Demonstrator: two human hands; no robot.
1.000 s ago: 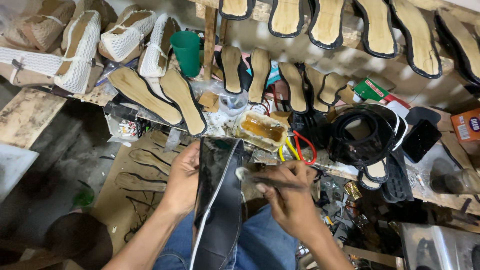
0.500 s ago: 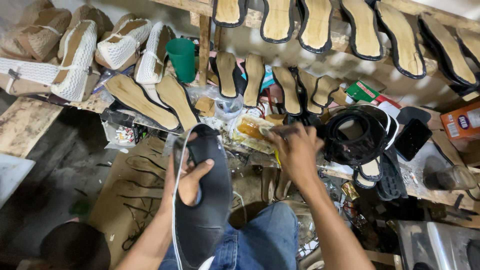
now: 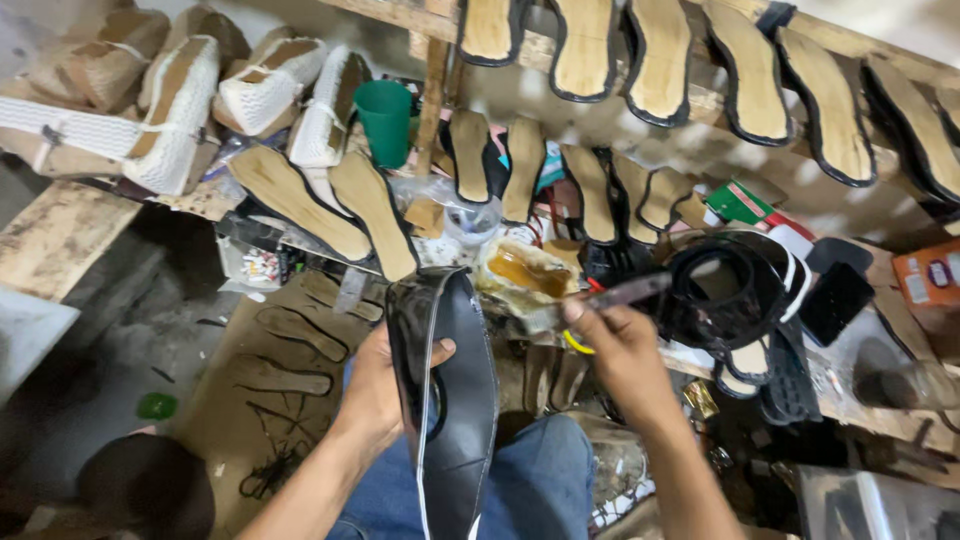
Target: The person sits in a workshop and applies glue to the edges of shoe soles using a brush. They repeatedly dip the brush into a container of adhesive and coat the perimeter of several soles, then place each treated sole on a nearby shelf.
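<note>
Left hand (image 3: 385, 385) clamped on one black sole (image 3: 450, 400). Right hand (image 3: 615, 345) closed around one brush (image 3: 610, 295) over one glue tin (image 3: 525, 275).

One green cup (image 3: 385, 118), one black sole (image 3: 448, 390), two hands (image 3: 385, 385).

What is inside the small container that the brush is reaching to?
The container holds amber, glossy glue. The brush in the right hand points at it; the brush tip and the container's bottom are hidden.
</note>
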